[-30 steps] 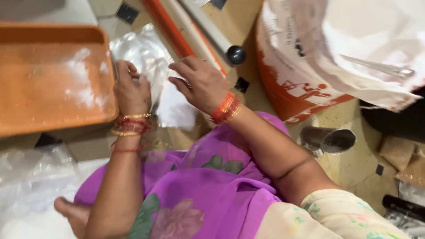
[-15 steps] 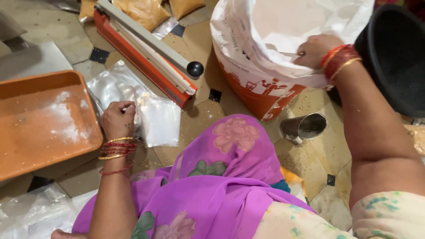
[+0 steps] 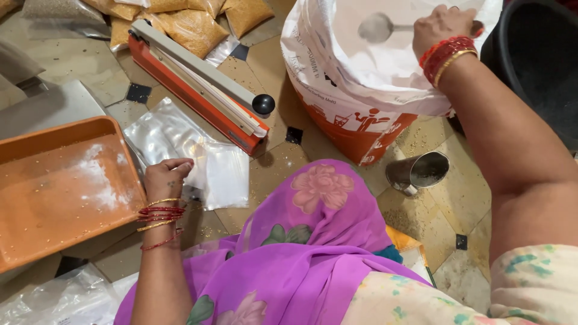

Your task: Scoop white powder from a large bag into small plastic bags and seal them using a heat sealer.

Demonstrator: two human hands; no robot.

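Observation:
My left hand (image 3: pixel 166 178) pinches the edge of a clear plastic bag (image 3: pixel 221 174) that lies on a small pile of such bags on the tiled floor. My right hand (image 3: pixel 444 27) reaches into the large white and orange sack (image 3: pixel 355 90) at the upper right and grips the handle of a metal spoon (image 3: pixel 378 27), whose bowl hangs inside the sack's open mouth. Red and gold bangles sit on both wrists. My purple flowered cloth (image 3: pixel 301 241) covers my lap below.
An orange heat sealer (image 3: pixel 198 84) lies diagonally on the floor. An orange tray (image 3: pixel 54 192) dusted with white powder is at the left. A steel cup (image 3: pixel 418 171) lies on its side beside the sack. Filled grain packets (image 3: pixel 192 24) are stacked at the top. A black tub (image 3: pixel 542 66) stands at the right.
My right hand left the plastic bags, went up to the sack and now holds the spoon inside it. My left hand stayed on the bag. The view shifted to the right.

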